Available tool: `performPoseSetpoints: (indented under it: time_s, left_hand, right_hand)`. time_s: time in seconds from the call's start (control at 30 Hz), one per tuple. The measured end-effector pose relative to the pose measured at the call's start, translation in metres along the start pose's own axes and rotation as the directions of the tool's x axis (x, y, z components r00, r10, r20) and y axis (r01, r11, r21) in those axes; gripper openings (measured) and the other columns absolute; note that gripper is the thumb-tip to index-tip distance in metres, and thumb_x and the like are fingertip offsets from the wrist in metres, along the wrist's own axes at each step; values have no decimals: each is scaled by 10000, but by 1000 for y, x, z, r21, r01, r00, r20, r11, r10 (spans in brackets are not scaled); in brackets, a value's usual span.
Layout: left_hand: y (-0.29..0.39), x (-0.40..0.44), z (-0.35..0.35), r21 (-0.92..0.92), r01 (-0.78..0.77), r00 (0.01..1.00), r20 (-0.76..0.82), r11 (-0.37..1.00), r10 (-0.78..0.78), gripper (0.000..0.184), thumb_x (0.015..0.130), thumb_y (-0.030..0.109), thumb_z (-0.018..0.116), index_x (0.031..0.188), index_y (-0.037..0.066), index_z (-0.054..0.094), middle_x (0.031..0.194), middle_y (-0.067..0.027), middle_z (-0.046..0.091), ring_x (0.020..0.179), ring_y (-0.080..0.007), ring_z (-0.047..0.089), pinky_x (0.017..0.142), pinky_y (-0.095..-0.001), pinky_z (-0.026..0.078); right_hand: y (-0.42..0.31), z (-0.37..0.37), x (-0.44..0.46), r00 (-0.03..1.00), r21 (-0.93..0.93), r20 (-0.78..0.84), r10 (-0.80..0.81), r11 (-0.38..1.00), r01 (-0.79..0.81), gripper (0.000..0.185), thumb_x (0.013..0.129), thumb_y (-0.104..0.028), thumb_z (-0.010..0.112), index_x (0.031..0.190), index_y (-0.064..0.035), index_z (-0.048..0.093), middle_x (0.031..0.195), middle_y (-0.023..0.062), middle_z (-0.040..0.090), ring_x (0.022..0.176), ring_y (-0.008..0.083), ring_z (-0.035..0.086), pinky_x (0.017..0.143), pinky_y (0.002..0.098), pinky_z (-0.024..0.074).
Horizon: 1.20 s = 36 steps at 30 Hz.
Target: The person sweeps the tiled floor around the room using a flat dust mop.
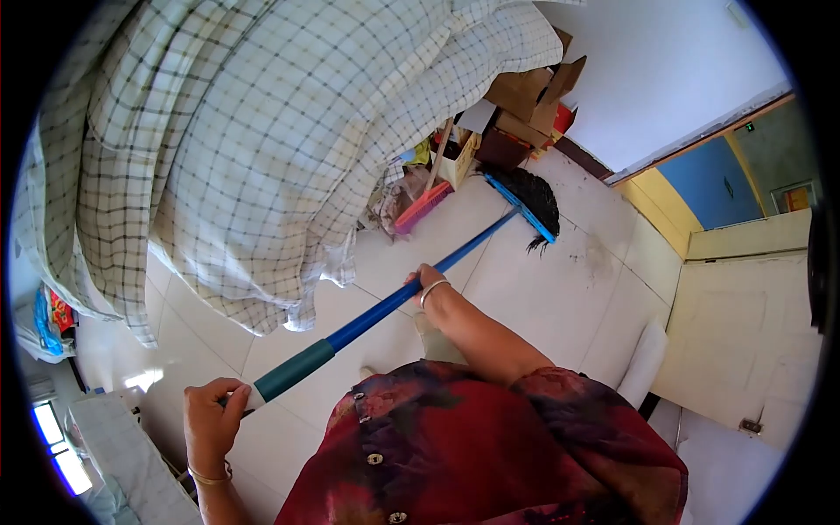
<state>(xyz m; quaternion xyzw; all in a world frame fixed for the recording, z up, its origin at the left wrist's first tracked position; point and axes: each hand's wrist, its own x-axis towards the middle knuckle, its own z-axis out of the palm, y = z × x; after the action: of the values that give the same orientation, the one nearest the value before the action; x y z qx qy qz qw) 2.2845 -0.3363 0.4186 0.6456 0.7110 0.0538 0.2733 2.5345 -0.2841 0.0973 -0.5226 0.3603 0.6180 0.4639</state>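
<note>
A mop with a blue pole (372,317) slants across the view, its green grip (293,370) at the near end. Its blue bar and dark stringy head (534,203) rest on the tiled floor, near the boxes. My right hand (427,284) is closed around the middle of the pole. At the pole's whitish end, beyond the green grip, my left hand (213,411) is closed on it. Part of the left fingers is hidden from view.
A checked cloth (289,149) hangs low at upper left. Beneath its edge lies a pink brush head (423,206). Cardboard boxes (525,96) stand by the wall. A pale door (744,341) is at right. Dark smudges (602,251) mark the floor near the mop.
</note>
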Motion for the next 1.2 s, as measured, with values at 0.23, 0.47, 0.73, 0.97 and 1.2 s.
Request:
performPoseSetpoints:
  time_s: [0.23,0.47,0.73,0.97,1.2]
  left_hand:
    - [-55,-19,12,-191,202,977,107,961,-184,132,638,86,526,621,-42,553,458,-96,496,374,-117,435,400,-207,359]
    - [-142,-89,-33,-105,59,991,-115,993,-71,119,588,66,526,601,-53,527,475,-122,493,409,-154,462,427,-228,369]
    - [-177,-183,-91,4,183,971,-158,983,-180,105,594,49,492,595,-52,520,500,-90,494,442,-134,453,423,-234,360]
    - [-159,-128,-65,127,117,983,-159,985,-96,114,587,65,510,588,-48,522,489,-127,491,443,-166,473,443,-245,371]
    - [-132,-142,-46,109,137,984,-132,984,-123,155,618,89,502,574,-58,518,455,-103,482,381,-138,433,398,-235,342]
  right_hand:
    - [29,-40,14,975,-131,-212,-59,991,31,91,680,-94,342,594,-65,344,440,49,355,383,171,366,389,290,344]
    - [135,-38,-22,993,-263,-113,21,963,-51,197,719,-190,323,579,-71,392,430,67,414,387,189,408,402,308,364]
    - [274,-39,-57,990,-349,-75,123,926,-142,79,681,-100,367,648,-33,391,470,106,420,403,214,399,444,349,383]
    - [231,-27,-26,994,-465,45,103,882,-70,96,684,-105,344,626,-38,381,439,87,388,413,214,414,423,343,381]
    - [208,-39,-13,995,-435,-74,-63,900,25,200,692,-114,350,528,-16,409,427,104,417,352,200,421,376,303,376]
